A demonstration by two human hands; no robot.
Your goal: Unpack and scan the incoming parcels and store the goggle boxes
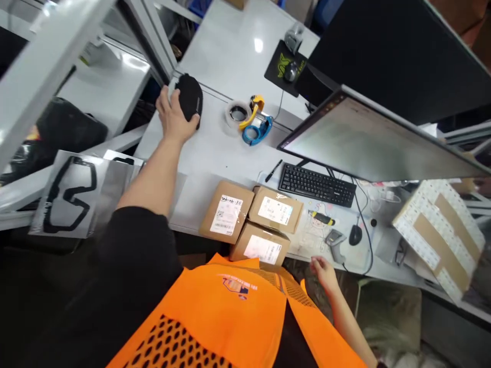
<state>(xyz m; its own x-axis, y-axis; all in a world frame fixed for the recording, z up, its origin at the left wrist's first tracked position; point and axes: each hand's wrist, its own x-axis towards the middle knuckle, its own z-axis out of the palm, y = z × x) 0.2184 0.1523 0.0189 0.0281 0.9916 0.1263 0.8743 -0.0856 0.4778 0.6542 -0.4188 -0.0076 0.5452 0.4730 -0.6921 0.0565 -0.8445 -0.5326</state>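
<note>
My left hand [173, 117] reaches far out over the grey table [215, 148] and closes its fingers around a black rounded pouch [190, 97] lying near the table's far left edge. My right hand [324, 272] hangs low at the table's near edge, fingers loosely curled with nothing in them, just left of a grey barcode scanner [336, 243]. Three brown cardboard boxes [249, 220] with white labels sit together at the near edge between my arms.
A tape roll [237, 113] and a blue and yellow tape dispenser [256, 128] lie past the boxes. A black keyboard [316, 185], mouse [355, 235] and monitor [379, 143] stand to the right. A taped box [441, 237] is at far right, shelving [57, 61] at left.
</note>
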